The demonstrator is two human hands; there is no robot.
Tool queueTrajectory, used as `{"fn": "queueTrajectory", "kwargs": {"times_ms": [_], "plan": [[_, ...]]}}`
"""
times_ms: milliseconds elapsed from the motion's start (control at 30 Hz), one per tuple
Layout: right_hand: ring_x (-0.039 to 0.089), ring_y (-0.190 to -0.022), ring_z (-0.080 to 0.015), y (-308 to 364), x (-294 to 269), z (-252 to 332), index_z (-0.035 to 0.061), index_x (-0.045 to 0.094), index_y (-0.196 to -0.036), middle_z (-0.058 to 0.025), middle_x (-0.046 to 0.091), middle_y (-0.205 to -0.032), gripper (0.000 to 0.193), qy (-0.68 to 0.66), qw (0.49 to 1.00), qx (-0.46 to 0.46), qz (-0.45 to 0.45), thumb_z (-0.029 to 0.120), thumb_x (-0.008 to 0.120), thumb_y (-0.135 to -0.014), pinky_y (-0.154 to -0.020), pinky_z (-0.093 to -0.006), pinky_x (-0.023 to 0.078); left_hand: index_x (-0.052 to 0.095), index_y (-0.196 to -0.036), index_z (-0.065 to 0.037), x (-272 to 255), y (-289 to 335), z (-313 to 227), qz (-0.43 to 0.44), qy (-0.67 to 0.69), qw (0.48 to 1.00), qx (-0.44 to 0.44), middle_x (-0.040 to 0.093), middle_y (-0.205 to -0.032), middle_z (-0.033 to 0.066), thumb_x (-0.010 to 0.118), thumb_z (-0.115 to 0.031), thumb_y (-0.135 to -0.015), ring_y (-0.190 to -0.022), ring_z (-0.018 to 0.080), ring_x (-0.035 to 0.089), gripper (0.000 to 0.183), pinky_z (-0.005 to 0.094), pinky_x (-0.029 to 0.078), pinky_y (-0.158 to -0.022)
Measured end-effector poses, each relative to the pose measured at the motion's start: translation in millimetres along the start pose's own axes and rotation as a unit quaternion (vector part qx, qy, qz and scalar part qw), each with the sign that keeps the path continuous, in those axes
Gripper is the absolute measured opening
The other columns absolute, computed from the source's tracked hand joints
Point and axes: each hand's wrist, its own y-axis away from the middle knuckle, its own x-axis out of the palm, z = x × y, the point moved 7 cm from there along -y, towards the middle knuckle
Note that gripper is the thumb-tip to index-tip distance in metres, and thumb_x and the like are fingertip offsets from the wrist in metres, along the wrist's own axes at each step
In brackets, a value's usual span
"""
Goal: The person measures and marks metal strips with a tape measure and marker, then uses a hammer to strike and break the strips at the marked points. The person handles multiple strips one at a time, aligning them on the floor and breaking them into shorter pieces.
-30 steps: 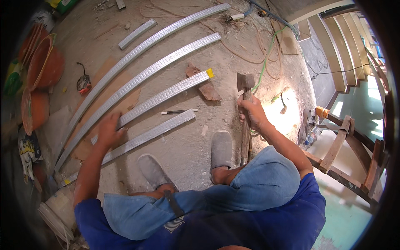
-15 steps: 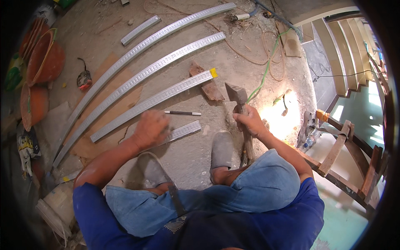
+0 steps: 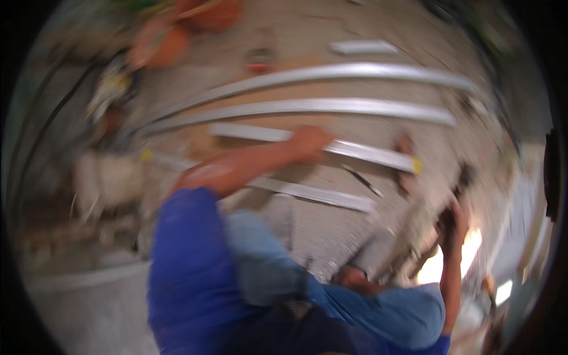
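Motion smears the whole head view. My left hand [image 3: 312, 144] is over the middle of a straight silver metal channel [image 3: 370, 155] with yellow tape on its right end. The hand covers part of the channel, but blur hides whether the fingers grip it. At the right my right hand [image 3: 452, 225] is closed round the handle of a hammer [image 3: 466, 174], its dark head pointing up and away. Between the hands a black marker pen [image 3: 362, 180] lies on the ground. Closer to my feet is a shorter metal channel [image 3: 331, 196].
Two long curved metal channels [image 3: 355, 105] lie beyond my left hand, with a short offcut [image 3: 364, 47] farther back. A brown board [image 3: 213, 142] is under them. Orange buckets [image 3: 160, 42] stand at the far left. Bright light falls on the floor [image 3: 449, 263] by my right arm.
My view has swung to the left, so the scene is turned and blurred. My left hand has moved from beside the pen onto the taped channel. The hammer stays in my right hand.
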Motion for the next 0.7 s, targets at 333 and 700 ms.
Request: {"fn": "queueTrajectory", "kwargs": {"times_ms": [333, 700], "plan": [[0.046, -0.049, -0.0094, -10.3, 24.7, -22.5, 0.0083, 0.052, -0.129, 0.001, 0.046, -0.067, 0.05, -0.008, 1.0, 0.022, 0.018, 0.048, 0.056, -0.099, -0.041, -0.0244, 0.038, 0.056, -0.114, -0.014, -5.7, 13.2, -4.1, -0.088, 0.016, 0.995, 0.038, 0.064, -0.096, 0.0185, 0.067, -0.047, -0.089, -0.095, 0.041, 0.065, 0.043, 0.0529, 0.05, -0.079], [0.038, -0.046, -0.007, -33.8, -17.8, -43.9, 0.006, 0.064, -0.104, 0.0058, 0.043, -0.058, 0.027, 0.299, 0.942, 0.004, -0.148, 0.031, 0.062, -0.097, -0.042, -0.0263, 0.03, 0.059, -0.131, -0.009, -1.7, 4.0, -4.8, -0.156, -0.014, 0.985, 0.067, 0.057, -0.132, 0.0212, 0.071, -0.041, -0.085, -0.125, 0.038, 0.051, 0.057, 0.05, 0.039, -0.106]]}}
